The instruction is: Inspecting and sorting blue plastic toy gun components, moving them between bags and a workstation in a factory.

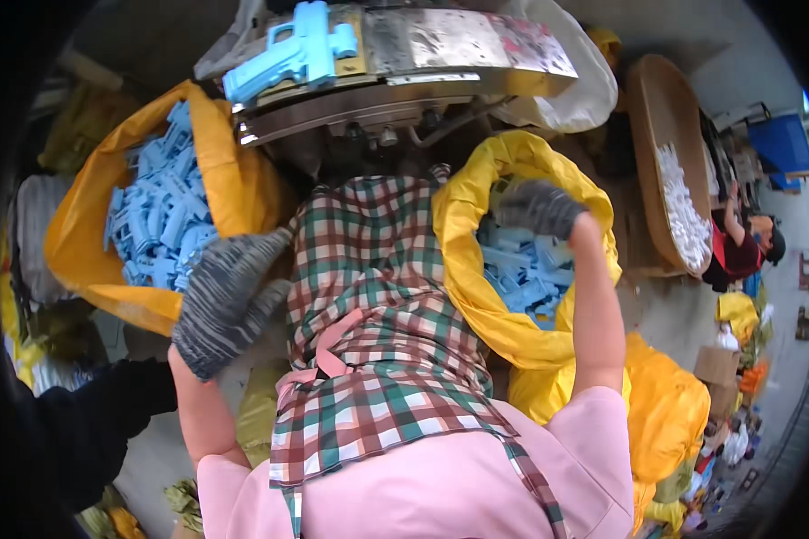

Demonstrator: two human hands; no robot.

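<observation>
Where the right hand (537,208) is: right of the frame's centre, gloved in grey, inside the mouth of the yellow sack (503,328); its fingers are blurred and partly hidden, so I cannot tell whether it grasps anything.
Left hand (223,301): left of centre, fingers stretched and thumb apart, nothing seen in its hold; it overlaps the rim of the orange sack (220,171), and contact is unclear.
Blue pieces (162,207): heaped in the orange sack at upper left, with more inside the yellow sack.
Pistol-shaped piece (307,54): light blue, on the left end of the metal bench (395,67) at the top of the frame; its grip reaches the bench's end, so a knock might tip it off.
Yellow rim: soft and folded, it could snag the right wrist on lifting and drag the sack sideways, spilling its load.
Gloves: knitted cloth could slide on smooth plastic, or several tangled pieces could come up together.
Bench edge: its front lip spans the upper middle, a likely bump for a hand raised quickly.
Checked apron (364,220): its lap separates the sacks, leaving the left hand sideways room; the right hand's way out is up through the sack's mouth.
</observation>
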